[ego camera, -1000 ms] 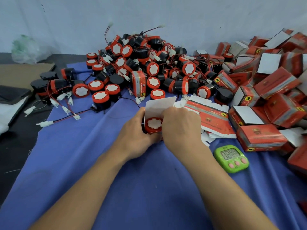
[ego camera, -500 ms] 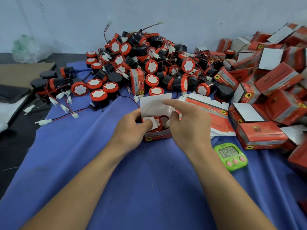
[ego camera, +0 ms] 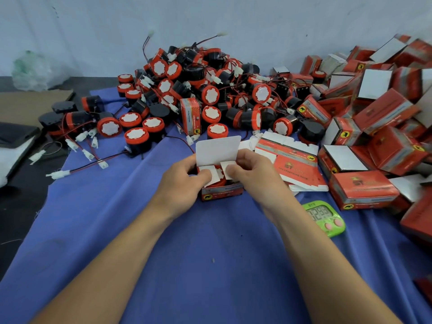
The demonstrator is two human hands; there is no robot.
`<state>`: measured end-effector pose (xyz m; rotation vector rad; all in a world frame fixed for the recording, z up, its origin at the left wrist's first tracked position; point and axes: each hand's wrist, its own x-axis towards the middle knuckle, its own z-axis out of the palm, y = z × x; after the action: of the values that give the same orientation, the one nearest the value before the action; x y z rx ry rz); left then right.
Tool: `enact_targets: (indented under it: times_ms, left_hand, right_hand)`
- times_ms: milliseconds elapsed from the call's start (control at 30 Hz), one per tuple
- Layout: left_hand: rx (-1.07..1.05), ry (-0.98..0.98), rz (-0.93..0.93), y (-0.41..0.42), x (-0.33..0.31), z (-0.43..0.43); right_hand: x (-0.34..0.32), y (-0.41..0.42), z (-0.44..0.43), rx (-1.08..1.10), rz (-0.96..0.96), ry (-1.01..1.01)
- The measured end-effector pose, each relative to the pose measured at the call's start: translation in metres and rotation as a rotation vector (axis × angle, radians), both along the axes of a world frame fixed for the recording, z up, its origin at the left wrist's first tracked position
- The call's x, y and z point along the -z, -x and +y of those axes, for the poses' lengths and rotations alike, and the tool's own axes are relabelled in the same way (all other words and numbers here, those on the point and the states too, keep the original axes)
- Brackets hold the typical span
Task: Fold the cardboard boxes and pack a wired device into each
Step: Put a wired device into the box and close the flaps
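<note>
A small red cardboard box [ego camera: 222,193] stands on the blue cloth [ego camera: 187,253] at the centre, its white lid flap upright. A red-and-black wired device [ego camera: 219,177] sits inside it, mostly covered. My left hand [ego camera: 181,181] grips the box's left side and presses the left side flap down with the thumb. My right hand [ego camera: 253,173] holds the right side and pinches the right side flap over the device. A large pile of loose wired devices [ego camera: 198,90] lies behind. Flat unfolded boxes [ego camera: 289,160] lie just right of my hands.
Many packed red boxes [ego camera: 364,192] are heaped along the right side. A green digital timer [ego camera: 325,217] lies right of my right forearm. One box [ego camera: 191,115] stands upright before the pile. Loose wires with white connectors [ego camera: 77,169] trail left. A wall stands behind.
Both hands moved from pushing the device into the box to folding the two small side flaps inward over it. The lid flap stays up.
</note>
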<state>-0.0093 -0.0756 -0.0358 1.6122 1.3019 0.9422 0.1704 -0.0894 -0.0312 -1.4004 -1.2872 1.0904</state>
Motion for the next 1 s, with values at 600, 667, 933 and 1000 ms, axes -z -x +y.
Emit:
enact_targets:
  times_ms: [600,667,933,1000]
  left_hand:
    - [0.034,0.025,-0.29,0.0,0.002,0.003]
    - [0.032,0.035,-0.291,0.001,0.003,0.004]
    - [-0.004,0.167,-0.403,0.004,0.002,0.011]
    - [0.032,0.18,-0.394,0.004,0.001,0.011]
  right_hand:
    - [-0.001,-0.01,0.0,-0.087,0.229,0.142]
    - [-0.003,-0.006,-0.001,-0.051,0.227,0.094]
    - [-0.004,-0.001,0.001,0.006,0.171,-0.074]
    - [-0.009,-0.011,-0.003,-0.078,0.1,-0.029]
